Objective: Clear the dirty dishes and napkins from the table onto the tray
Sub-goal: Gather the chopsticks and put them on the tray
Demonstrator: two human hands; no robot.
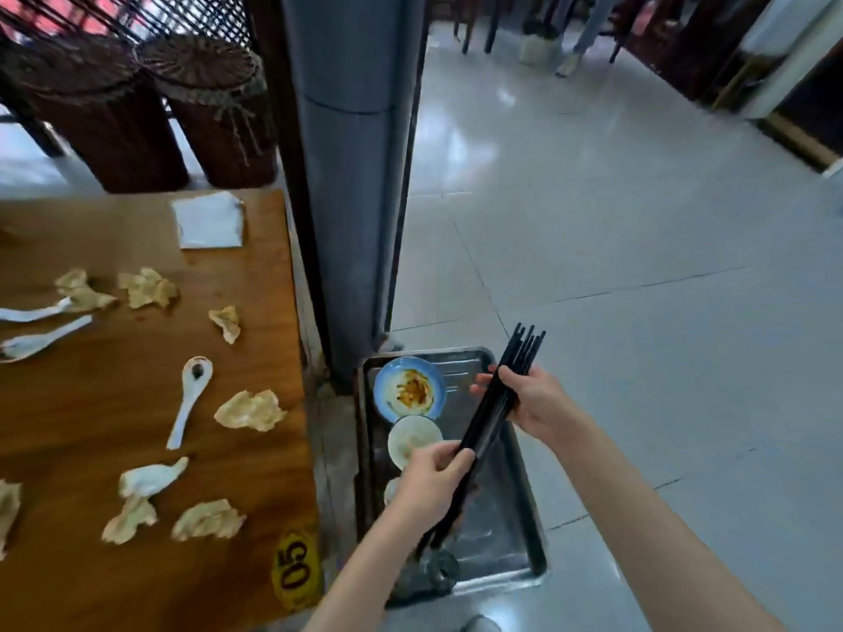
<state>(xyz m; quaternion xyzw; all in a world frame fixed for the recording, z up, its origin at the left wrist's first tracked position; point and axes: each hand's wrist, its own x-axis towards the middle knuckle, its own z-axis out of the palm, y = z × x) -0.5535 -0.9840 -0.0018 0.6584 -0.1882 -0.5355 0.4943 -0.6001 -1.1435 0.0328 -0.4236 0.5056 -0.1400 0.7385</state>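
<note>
Both hands hold a bundle of black chopsticks (490, 419) slanted above the metal tray (511, 531) to the right of the wooden table (137, 403). My right hand (531, 403) grips the upper part, my left hand (433, 483) the lower part. In the tray lie a dirty blue plate (409, 389) and a small white dish (413, 437), with another dish partly hidden under my left hand. On the table lie several crumpled dirty napkins (250, 410), a clean folded napkin (209, 219) and white spoons (189, 399).
A grey pillar (356, 175) rises just behind the tray. Two dark wicker-topped stools (205, 111) stand beyond the table. A yellow 05 sticker (295, 570) marks the table's near corner. Tiled floor (638, 266) stretches to the right, with furniture legs far back.
</note>
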